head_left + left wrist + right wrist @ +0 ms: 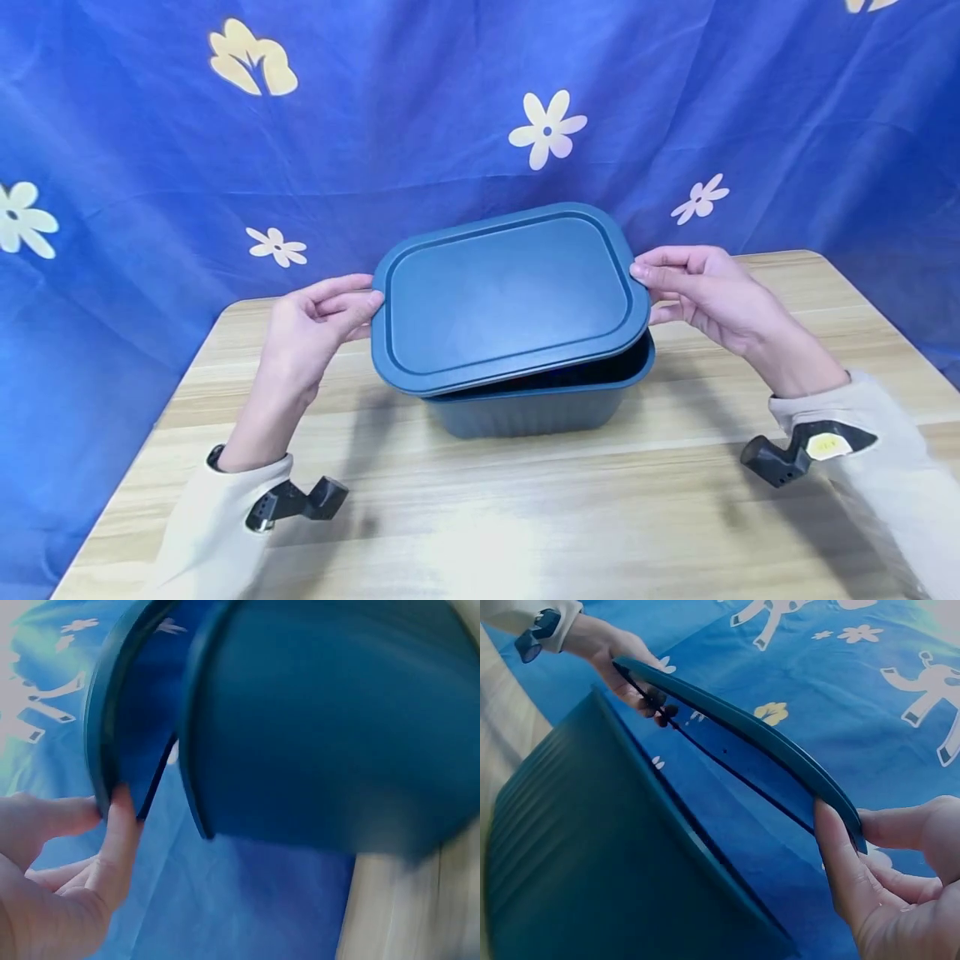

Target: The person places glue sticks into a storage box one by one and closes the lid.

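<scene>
A dark teal lid with a raised rim is held tilted above a matching deep storage box. My left hand pinches the lid's left edge between thumb and fingers. At the opposite end, my right hand grips the right edge the same way. In the right wrist view a gap shows between the lid and the rim of the box. Most of the box's inside is hidden under the lid; only a dark strip shows at the front right.
The box stands on a light wooden table. Behind the table hangs a blue curtain with pale flowers. A black wrist camera is strapped to the left sleeve, and another wrist camera to the right sleeve.
</scene>
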{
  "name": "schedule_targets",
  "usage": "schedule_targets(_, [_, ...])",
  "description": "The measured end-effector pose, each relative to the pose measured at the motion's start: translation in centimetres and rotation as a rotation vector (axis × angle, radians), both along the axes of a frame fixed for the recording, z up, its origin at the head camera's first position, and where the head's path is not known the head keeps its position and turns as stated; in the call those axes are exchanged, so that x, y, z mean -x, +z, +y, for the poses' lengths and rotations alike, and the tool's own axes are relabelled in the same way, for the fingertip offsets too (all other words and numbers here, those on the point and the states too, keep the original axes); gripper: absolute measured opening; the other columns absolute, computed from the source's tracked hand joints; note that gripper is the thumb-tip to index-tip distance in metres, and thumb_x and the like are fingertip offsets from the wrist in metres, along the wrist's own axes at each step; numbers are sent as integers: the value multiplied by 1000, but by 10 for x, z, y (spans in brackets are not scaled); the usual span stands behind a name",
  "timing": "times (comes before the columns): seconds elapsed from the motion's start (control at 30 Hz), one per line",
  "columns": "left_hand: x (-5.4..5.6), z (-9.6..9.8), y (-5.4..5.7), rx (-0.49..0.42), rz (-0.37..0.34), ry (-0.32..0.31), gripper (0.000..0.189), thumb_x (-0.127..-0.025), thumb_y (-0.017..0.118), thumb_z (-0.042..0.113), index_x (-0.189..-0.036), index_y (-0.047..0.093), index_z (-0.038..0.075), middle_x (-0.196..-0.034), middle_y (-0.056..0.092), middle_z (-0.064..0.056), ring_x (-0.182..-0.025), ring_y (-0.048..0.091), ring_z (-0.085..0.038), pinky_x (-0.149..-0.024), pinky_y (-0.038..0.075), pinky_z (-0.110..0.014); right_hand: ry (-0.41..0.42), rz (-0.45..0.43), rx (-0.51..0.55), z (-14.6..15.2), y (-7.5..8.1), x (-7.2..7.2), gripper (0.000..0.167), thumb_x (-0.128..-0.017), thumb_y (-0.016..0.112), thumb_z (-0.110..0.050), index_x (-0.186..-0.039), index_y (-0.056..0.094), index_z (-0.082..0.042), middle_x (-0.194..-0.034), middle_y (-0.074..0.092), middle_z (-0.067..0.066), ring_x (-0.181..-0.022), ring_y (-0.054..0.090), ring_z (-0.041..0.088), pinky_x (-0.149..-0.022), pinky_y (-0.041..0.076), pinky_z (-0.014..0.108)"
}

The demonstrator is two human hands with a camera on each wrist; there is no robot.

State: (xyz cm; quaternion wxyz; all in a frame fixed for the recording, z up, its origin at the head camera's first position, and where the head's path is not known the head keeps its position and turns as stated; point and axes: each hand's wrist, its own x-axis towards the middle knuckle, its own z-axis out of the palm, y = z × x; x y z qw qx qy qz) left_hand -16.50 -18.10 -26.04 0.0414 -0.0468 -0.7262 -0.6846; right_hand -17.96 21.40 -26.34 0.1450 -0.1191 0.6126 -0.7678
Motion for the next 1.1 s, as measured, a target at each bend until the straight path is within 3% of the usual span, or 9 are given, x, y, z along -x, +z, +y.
schedule_targets(0.1, [2,0,-3,226,7,10,48,-88,72,16,-126,56,-9,-80,71,12,-72,70,-7,-71,58,-25,-3,7,-25,1,-6,-3,10,-94,60,-2,-94,70,-4,-83,66,3,-71,63,10,-64,59,29])
schedule_targets(0.17, [4,-1,-4,270,6,1,47,-89,71,15,-127,56,-9,-80,71,13,-71,70,-7,-71,58,-25,-8,11,-46,1,-9,-4,9,-94,60,-3,-94,69,-4,-84,66,3,-71,63,11,-64,59,29])
schedule_targets(0.53, [14,2,-1,273,-9,-102,45,-89,70,13,-126,57,-9,-78,71,10,-65,69,-11,-69,59,-28,-34,25,-131,9,-22,-9,7,-95,60,-5,-95,68,-4,-85,68,5,-74,66,12,-65,59,31])
schedule_targets(0.77, [15,3,-2,251,-37,-128,43,-90,69,11,-125,57,-10,-80,71,9,-67,69,-10,-68,59,-30,-22,39,-117,12,-29,-10,10,-95,58,-3,-95,68,-2,-82,68,6,-70,65,12,-61,59,30])
schedule_targets(1.1, [20,6,-4,269,-66,-150,45,-89,70,14,-126,58,-8,-82,72,3,-69,70,-14,-70,59,-33,-95,60,-256,13,-34,-10,9,-95,62,-11,-94,69,-6,-74,64,4,-61,60,12,-55,56,26])
